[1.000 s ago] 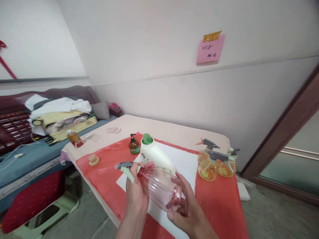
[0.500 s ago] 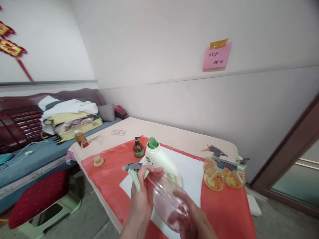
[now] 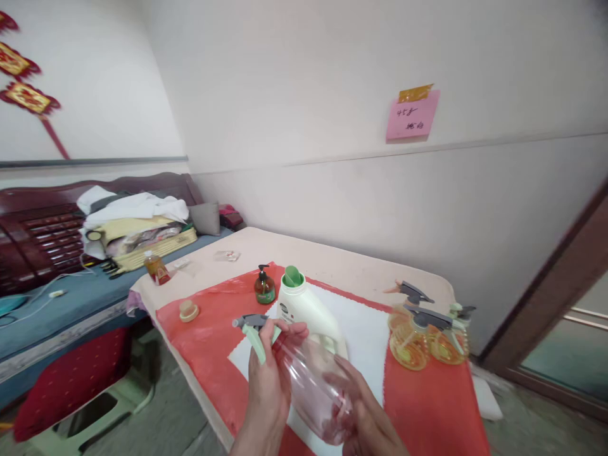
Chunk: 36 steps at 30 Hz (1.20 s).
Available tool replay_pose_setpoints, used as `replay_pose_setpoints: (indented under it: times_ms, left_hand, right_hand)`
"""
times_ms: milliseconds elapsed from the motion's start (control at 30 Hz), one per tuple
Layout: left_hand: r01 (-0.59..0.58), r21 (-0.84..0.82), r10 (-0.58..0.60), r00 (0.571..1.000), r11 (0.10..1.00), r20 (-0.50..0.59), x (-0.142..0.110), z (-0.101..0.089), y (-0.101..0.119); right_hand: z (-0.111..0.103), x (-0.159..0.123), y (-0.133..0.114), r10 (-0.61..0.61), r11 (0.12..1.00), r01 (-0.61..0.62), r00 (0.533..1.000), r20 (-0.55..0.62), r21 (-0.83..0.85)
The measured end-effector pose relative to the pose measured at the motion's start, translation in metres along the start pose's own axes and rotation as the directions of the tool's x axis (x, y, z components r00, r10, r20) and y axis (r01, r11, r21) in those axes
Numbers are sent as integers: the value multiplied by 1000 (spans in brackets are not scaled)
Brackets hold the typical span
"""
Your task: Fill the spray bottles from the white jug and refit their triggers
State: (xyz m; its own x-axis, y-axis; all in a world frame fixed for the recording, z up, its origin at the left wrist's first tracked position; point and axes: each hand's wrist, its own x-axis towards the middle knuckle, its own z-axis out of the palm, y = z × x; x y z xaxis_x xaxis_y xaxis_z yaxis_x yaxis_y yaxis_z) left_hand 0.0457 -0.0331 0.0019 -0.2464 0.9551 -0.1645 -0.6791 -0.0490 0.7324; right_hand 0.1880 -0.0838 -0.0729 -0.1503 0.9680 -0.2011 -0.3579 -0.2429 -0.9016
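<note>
Both my hands hold a clear, pinkish spray bottle (image 3: 308, 386), tilted with its grey and pale green trigger head to the upper left. My left hand (image 3: 270, 367) is closed around the neck below the trigger. My right hand (image 3: 365, 411) wraps the lower end of the bottle; some of its fingers show through the plastic. Just behind stands a large pale green detergent jug (image 3: 306, 304) with a green cap piece in its mouth. Beside it is a brown pump bottle (image 3: 265, 286) with a green label.
Several spray bottles (image 3: 408, 345) with yellow liquid stand at the right on the red cover (image 3: 204, 348). A beige cap (image 3: 189, 310) lies at the left. An amber bottle (image 3: 156, 269) sits near the table's left edge. A red-topped stool (image 3: 76, 380) stands lower left.
My right hand has shifted slightly on the lower end of the spray bottle. The view has tipped a little; the bottle stays in both hands.
</note>
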Motion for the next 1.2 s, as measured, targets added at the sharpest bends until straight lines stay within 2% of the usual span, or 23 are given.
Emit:
replay_pose_setpoints:
  times_ms: [67,133,200,333,400,467,500,567,633,700,767,833,900,967,1033,1100,1133,1200]
  left_hand:
    - [0,13,0,1000,1000,-15,1,0,-1]
    - [-14,28,15,1000,1000,-19,2,0,-2]
    - [-41,46,42,999,998,-32,2,1,-3]
    - [-56,89,55,998,994,9,1,2,-5]
    - [-41,110,36,998,993,45,0,1,-6]
    - [-17,103,8,997,995,82,-1,0,-5]
    - [-2,94,-8,994,996,112,-1,0,-5]
    - [16,91,-33,982,996,186,-2,-1,-4]
    - [8,103,-31,974,995,225,-2,-2,-5]
    - [-3,110,-21,976,994,217,-3,-1,-5]
    - [3,110,-26,977,994,210,-5,0,-5]
    - [21,131,-55,963,991,265,-7,1,-2]
    - [39,198,-108,929,979,354,-9,1,5]
    - [19,294,-139,908,955,395,-8,-3,17]
    - [-73,373,-61,941,925,334,1,-12,35]
    - [-229,435,155,968,871,199,20,-28,57]
    - [-297,492,268,955,819,129,32,-37,68]
    - [-405,630,443,890,663,106,61,-55,85]
  right_hand:
    - [-2,1,-1,-189,977,184,981,-40,-112]
    - [-2,-1,-1,-280,954,274,959,-42,-122]
    - [-2,-4,-1,-296,946,287,955,-37,-151]
    - [4,-12,0,-311,876,241,945,-106,-418]
    - [6,-13,-3,-331,875,252,934,-132,-414]
    - [5,-13,-8,-270,936,233,956,-115,-262]
    - [5,-13,-12,-202,970,186,975,-91,-156]
    - [3,-12,-17,-13,997,15,1000,-26,77]
    - [4,-13,-21,156,942,-164,986,51,292]
    - [6,-14,-22,247,856,-271,963,112,441]
    - [9,-15,-22,277,797,-314,949,148,516]
    - [9,-13,-21,296,770,-333,942,158,545]
    - [7,-9,-21,316,759,-351,935,163,548]
    - [2,-4,-19,318,780,-368,930,186,507]
    - [-6,1,-18,287,841,-339,940,183,422]
    - [-15,5,-18,229,903,-249,968,99,349]
    - [-20,6,-20,203,920,-203,978,37,336]
    - [-29,9,-25,193,922,-150,977,-88,358]
